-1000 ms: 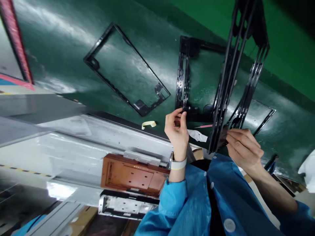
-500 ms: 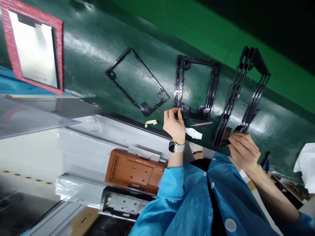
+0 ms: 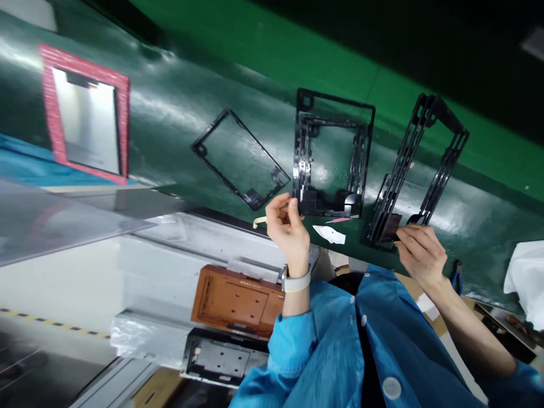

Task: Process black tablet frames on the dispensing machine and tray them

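Note:
My left hand (image 3: 289, 226) is closed at the lower left corner of a black frame (image 3: 371, 141), which is raised over a stack of smaller-looking black frames (image 3: 359, 161). My right hand (image 3: 421, 252) grips the near end of a tilted stack of black frames (image 3: 402, 175) by its lower edge. A single black frame (image 3: 219, 173) lies turned on the green table to the left. A pink tool (image 3: 340, 220) and a white scrap (image 3: 330, 234) lie between my hands. The cream strip (image 3: 258, 221) is partly behind my left hand.
A red-bordered panel (image 3: 123, 130) lies at the far left of the green table (image 3: 170, 85). Blue-handled pliers (image 3: 457, 277) and white cloth (image 3: 525, 280) are on the right. Below the table edge are an orange tray (image 3: 250, 300) and a black-edged tray (image 3: 221, 360).
The view has shifted. My left hand has lifted a frame off the middle stack, which now shows beneath it. My right hand keeps its grip; the right stack's frames have spread at the near end.

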A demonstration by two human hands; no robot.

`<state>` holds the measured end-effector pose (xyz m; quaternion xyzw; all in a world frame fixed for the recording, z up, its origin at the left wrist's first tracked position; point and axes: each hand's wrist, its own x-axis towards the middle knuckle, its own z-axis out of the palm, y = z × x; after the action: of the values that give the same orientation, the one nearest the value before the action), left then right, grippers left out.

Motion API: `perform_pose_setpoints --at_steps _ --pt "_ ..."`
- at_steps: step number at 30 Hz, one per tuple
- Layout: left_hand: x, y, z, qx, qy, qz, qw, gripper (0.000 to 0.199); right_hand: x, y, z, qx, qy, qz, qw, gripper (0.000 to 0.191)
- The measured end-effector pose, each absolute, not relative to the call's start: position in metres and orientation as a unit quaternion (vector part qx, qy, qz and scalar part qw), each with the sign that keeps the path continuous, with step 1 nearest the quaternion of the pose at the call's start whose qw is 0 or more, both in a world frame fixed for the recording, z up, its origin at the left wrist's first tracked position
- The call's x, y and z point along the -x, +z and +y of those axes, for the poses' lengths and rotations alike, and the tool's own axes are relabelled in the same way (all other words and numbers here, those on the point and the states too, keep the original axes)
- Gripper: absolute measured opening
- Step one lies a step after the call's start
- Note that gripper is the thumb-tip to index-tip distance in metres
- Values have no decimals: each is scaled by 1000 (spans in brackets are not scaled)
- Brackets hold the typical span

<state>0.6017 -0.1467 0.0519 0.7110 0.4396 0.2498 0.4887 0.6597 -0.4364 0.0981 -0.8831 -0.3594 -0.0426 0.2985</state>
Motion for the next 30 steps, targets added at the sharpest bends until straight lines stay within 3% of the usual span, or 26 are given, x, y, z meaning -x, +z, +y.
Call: perform_pose_setpoints --at_steps 6,12,18,25,30 --pt "-563 129 -112 -678 365 481 420 37 -690 66 -413 868 -48 -405 285 21" --pt "-510 204 -99 -669 438 488 348 29 -725 28 -341 866 168 -422 211 24" --pt "-457 259 -110 -655 482 497 303 29 -731 15 -298 858 242 -419 174 17" --pt "-413 320 -132 -571 510 541 349 48 -738 52 -283 859 273 -379 210 24" --pt "-392 340 -141 -531 532 541 377 54 -703 126 -274 812 289 -385 331 51"
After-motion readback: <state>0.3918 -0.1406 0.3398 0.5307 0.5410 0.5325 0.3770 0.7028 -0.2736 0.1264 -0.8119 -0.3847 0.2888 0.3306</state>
